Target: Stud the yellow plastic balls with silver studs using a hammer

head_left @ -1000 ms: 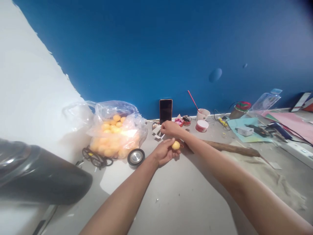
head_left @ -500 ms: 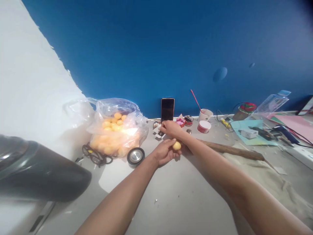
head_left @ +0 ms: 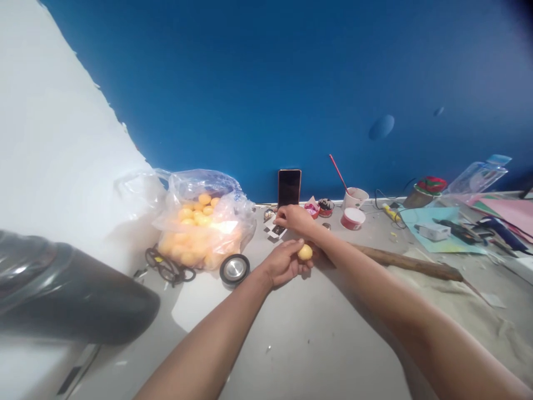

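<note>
My left hand [head_left: 286, 263] holds a small yellow ball [head_left: 305, 252] between thumb and fingers, palm turned up, just above the table. Beyond it, my right hand [head_left: 292, 218] reaches across with its fingers bent down and drawn together over a small black-and-white piece [head_left: 275, 229]. Whatever the right fingertips grip is too small to make out. A dark phone [head_left: 289, 188] leans upright against the blue wall behind the right hand. To the left, a clear plastic bag [head_left: 233, 191] is filled with several orange-yellow balls [head_left: 204, 198].
A black roll of tape [head_left: 234, 270] and black-framed glasses [head_left: 169, 268] lie before the bag. A large dark cylinder [head_left: 79, 294] juts in at left. Rightward are paper cups [head_left: 353, 218], a wooden stick [head_left: 410, 263], a cloth [head_left: 449, 300] and coloured paper [head_left: 433, 219].
The whole scene has shifted slightly right as the view turned a little left. My left hand has turned the ball slightly; my right hand stays over the black-and-white piece.
</note>
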`<control>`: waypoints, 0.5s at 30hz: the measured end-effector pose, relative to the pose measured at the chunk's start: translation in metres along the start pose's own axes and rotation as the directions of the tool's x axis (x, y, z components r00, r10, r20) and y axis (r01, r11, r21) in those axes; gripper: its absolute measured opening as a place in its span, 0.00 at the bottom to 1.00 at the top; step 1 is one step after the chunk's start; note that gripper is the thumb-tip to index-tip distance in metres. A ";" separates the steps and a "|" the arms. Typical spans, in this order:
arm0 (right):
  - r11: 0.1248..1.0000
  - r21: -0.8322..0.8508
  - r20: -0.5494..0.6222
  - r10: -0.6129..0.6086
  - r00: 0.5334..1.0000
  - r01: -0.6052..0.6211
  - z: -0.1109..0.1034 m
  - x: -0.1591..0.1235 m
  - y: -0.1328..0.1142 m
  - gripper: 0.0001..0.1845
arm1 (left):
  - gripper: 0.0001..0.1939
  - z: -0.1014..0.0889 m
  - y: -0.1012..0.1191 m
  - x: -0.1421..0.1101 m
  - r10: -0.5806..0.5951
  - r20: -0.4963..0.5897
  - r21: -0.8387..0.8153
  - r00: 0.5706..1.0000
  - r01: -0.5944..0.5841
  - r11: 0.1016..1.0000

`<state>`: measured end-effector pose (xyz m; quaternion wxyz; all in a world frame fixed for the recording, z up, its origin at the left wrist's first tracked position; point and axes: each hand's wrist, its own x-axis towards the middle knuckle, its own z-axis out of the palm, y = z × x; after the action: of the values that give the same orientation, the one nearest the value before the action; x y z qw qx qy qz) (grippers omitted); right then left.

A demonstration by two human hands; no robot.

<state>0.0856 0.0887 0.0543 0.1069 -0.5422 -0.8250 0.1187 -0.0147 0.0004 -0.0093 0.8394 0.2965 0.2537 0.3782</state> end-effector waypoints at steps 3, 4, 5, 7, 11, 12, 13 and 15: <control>1.000 -0.004 0.000 -0.005 1.000 0.005 0.003 -0.001 -0.002 0.10 | 0.13 -0.001 -0.001 0.001 0.011 0.011 -0.001 1.000 -0.011 1.000; 1.000 -0.007 -0.001 -0.010 1.000 0.010 0.003 -0.001 -0.003 0.10 | 0.13 -0.001 -0.002 0.002 0.014 0.017 0.000 1.000 -0.014 1.000; 1.000 -0.010 0.000 -0.017 1.000 0.017 0.004 -0.001 -0.003 0.10 | 0.13 -0.001 -0.002 0.002 0.015 0.022 0.002 1.000 -0.015 1.000; 0.999 -0.016 0.004 -0.032 0.999 0.032 0.003 -0.001 -0.002 0.09 | 0.13 -0.002 -0.002 0.003 0.010 0.030 0.007 0.999 -0.010 1.000; 0.998 -0.023 0.002 -0.058 0.998 0.058 0.001 -0.003 0.003 0.07 | 0.13 -0.001 -0.001 0.002 -0.015 0.026 0.003 1.000 0.015 1.000; 0.998 -0.022 -0.004 -0.062 0.998 0.062 0.000 -0.004 0.004 0.07 | 0.13 -0.001 -0.001 0.002 -0.017 0.023 0.002 1.000 0.017 1.000; 0.998 -0.017 -0.013 -0.065 0.998 0.065 -0.001 -0.006 0.005 0.08 | 0.13 0.000 -0.001 0.002 -0.017 0.021 0.000 1.000 0.017 1.000; 0.998 0.006 -0.039 -0.061 0.997 0.062 -0.004 -0.009 0.007 0.08 | 0.13 0.000 -0.001 0.001 -0.014 0.024 0.001 1.000 0.014 1.000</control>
<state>0.0966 0.0838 0.0550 0.1282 -0.5183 -0.8386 0.1078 -0.0134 0.0009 -0.0101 0.8448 0.2996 0.2460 0.3688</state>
